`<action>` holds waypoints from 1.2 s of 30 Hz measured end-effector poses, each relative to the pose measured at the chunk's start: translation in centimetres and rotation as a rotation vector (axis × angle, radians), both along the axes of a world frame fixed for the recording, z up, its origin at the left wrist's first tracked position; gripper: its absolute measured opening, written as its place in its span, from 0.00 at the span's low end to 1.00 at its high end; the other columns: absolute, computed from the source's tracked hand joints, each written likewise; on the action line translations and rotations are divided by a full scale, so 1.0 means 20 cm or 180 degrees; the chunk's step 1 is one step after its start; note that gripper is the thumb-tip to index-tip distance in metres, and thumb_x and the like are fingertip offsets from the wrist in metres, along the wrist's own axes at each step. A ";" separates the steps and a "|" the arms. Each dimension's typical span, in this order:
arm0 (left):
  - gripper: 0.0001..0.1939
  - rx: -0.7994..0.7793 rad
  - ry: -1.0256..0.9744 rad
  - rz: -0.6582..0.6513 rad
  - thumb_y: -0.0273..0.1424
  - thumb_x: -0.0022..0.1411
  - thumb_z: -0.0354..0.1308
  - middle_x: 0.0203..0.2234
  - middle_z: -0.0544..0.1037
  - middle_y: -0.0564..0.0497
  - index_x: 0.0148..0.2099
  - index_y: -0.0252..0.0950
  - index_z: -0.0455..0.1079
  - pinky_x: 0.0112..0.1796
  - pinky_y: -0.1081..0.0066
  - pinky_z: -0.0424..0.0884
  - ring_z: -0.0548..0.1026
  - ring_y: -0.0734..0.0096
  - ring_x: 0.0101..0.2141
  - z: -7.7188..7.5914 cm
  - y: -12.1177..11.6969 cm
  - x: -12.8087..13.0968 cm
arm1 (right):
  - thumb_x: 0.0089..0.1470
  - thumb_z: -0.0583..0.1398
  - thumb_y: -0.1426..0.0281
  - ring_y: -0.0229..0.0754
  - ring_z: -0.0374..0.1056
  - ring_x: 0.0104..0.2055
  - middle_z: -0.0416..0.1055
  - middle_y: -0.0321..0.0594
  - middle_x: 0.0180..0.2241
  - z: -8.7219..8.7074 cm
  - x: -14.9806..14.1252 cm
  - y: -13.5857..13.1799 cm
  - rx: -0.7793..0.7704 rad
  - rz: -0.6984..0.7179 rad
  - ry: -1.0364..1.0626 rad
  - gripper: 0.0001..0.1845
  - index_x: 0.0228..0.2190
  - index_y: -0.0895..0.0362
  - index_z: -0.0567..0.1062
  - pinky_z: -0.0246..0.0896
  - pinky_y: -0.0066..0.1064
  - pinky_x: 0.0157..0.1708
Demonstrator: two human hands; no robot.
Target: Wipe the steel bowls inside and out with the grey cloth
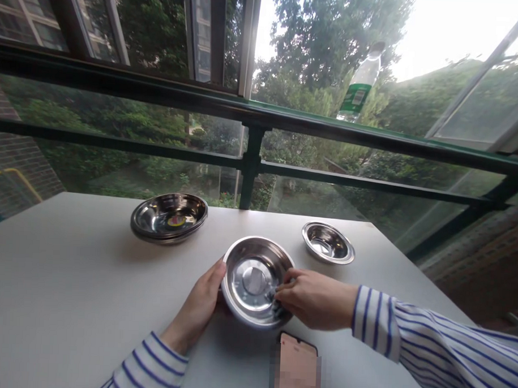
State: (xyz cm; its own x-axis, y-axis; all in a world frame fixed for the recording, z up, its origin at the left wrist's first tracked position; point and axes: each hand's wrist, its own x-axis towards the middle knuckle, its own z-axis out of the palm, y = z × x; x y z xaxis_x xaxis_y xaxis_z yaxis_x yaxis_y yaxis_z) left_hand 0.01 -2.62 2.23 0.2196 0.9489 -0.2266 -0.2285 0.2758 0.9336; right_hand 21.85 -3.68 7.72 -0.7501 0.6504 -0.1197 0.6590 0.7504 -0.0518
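Observation:
A shiny stainless steel bowl (pixel 254 281) is tilted up toward me above the white table. My left hand (pixel 199 305) grips its left rim, thumb on the edge and fingers mostly hidden behind. Inside the right part of the bowl, my right hand (pixel 308 297) is closed with its fingertips against the wall. Pinched in those fingers is a small crumpled greyish piece (pixel 275 301), like a bit of cloth; most of it is covered by the hand.
Stacked steel basins (pixel 168 236) with a yellow-red sticker sit at the back left. A smaller steel bowl (pixel 328 243) stands at the back right. A phone (pixel 299 365) lies at the near edge of the white table (pixel 89 301). A bottle (pixel 358 93) stands on the green railing (pixel 160 105).

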 end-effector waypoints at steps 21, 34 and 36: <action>0.28 -0.0731 -0.0735 -0.0329 0.49 0.59 0.48 0.36 0.80 0.41 0.51 0.31 0.68 0.33 0.63 0.71 0.76 0.56 0.40 -0.08 -0.02 0.03 | 0.55 0.55 0.74 0.43 0.68 0.45 0.71 0.43 0.42 -0.22 -0.38 0.01 -0.0606 -0.1182 0.2723 0.12 0.39 0.55 0.75 0.60 0.31 0.46; 0.34 -0.0614 -0.0563 -0.0568 0.51 0.57 0.48 0.31 0.79 0.44 0.59 0.35 0.59 0.30 0.65 0.70 0.77 0.59 0.31 -0.07 -0.01 0.02 | 0.57 0.55 0.70 0.44 0.65 0.44 0.67 0.47 0.42 -0.24 -0.40 0.13 -0.0490 -0.1676 0.2805 0.16 0.46 0.56 0.74 0.61 0.36 0.47; 0.34 -0.0539 -0.0518 -0.0502 0.49 0.57 0.51 0.32 0.79 0.45 0.60 0.36 0.56 0.31 0.64 0.70 0.76 0.61 0.30 -0.07 -0.01 0.02 | 0.56 0.56 0.69 0.43 0.67 0.42 0.68 0.46 0.39 -0.24 -0.41 0.14 -0.0513 -0.1642 0.2793 0.15 0.45 0.57 0.75 0.62 0.35 0.46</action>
State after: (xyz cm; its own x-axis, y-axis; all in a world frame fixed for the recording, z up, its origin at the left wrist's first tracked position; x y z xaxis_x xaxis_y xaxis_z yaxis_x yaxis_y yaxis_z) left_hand 0.44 -2.88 0.79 0.4080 0.8518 -0.3285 -0.3136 0.4687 0.8258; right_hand 13.64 -0.79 2.84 -0.2497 0.9427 0.2211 0.5806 0.3285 -0.7450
